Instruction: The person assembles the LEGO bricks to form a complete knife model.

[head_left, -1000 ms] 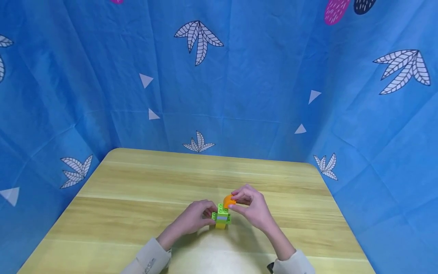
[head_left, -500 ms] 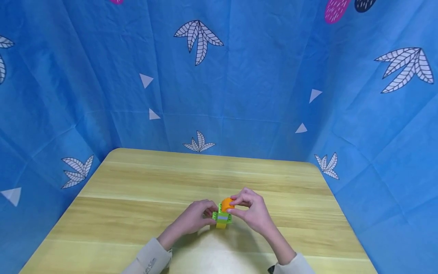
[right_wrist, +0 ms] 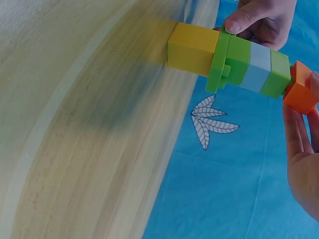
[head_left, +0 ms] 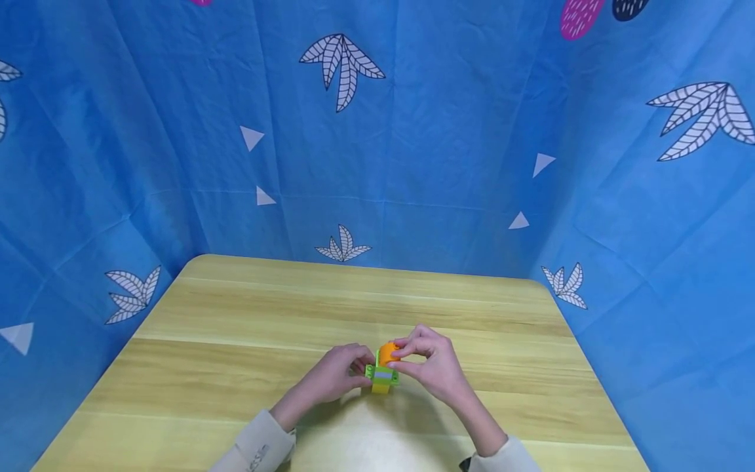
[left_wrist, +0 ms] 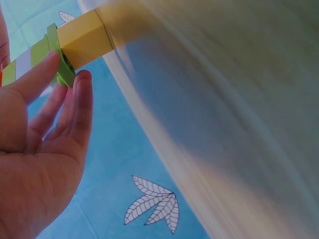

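Observation:
A small tower of toy building blocks stands on the table. From the bottom up it has a yellow block (right_wrist: 192, 47), a wider thin green plate (right_wrist: 219, 59), a green block (right_wrist: 238, 59), a pale grey block (right_wrist: 256, 67) and a light green block (right_wrist: 275, 74). My left hand (head_left: 333, 375) pinches one end of the green plate between thumb and fingers. At the tower's top, my right hand (head_left: 436, 362) pinches an orange block (right_wrist: 299, 89), which sits slightly tilted against the light green block. Whether its studs are engaged is unclear.
The wooden table (head_left: 236, 314) has rounded far corners. Blue curtains (head_left: 448, 131) with white leaf prints hang behind it and along both sides.
My right hand has brought the orange block slightly left and down onto the tower's top, covering studs that showed before. The left hand has stayed in place on the tower.

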Demonstrator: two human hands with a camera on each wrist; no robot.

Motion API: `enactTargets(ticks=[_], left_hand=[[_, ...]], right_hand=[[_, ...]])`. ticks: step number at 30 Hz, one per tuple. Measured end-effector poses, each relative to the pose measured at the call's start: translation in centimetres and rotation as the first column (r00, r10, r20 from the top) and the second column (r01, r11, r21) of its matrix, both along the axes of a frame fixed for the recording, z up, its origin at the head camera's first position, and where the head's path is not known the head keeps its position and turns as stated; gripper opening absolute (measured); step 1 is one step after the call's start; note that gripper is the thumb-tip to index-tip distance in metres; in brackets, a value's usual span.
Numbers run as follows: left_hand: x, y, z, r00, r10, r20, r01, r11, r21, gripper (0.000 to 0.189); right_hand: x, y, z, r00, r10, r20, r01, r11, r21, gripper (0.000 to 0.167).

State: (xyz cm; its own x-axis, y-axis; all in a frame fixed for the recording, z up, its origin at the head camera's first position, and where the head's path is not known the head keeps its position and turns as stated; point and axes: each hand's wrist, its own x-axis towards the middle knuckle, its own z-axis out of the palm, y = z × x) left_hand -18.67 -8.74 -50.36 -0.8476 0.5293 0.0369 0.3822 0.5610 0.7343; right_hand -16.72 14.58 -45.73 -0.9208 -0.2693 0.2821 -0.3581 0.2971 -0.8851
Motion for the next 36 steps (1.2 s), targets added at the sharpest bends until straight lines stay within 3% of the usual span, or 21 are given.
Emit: enactTargets(ticks=[12,26,36], left_hand=[[-0.03,0.03,-0.07,1.0,0.004,0.003,-0.004,1.0,-0.001,0.029],[-0.14,0.0,-0.19,1.0,0.0,-0.004,0.0,1.0,0.0,0.028],[-0.09,-0.02,0.05,1.0,-0.02,-0.012,0.02,1.0,0.01,0.023]], right_hand=[[-0.19,-0.04,-0.47,1.0,-0.006,-0.022,0.006,1.0,0.004,0.017],[-0.4,-0.12,-0.88,0.98,0.015,-0.199,-0.002,0.998,0.067,0.019],[-0.42,-0.11,-0.97,0.971,0.031,-0.239,-0.02,0.999,0.05,0.018]])
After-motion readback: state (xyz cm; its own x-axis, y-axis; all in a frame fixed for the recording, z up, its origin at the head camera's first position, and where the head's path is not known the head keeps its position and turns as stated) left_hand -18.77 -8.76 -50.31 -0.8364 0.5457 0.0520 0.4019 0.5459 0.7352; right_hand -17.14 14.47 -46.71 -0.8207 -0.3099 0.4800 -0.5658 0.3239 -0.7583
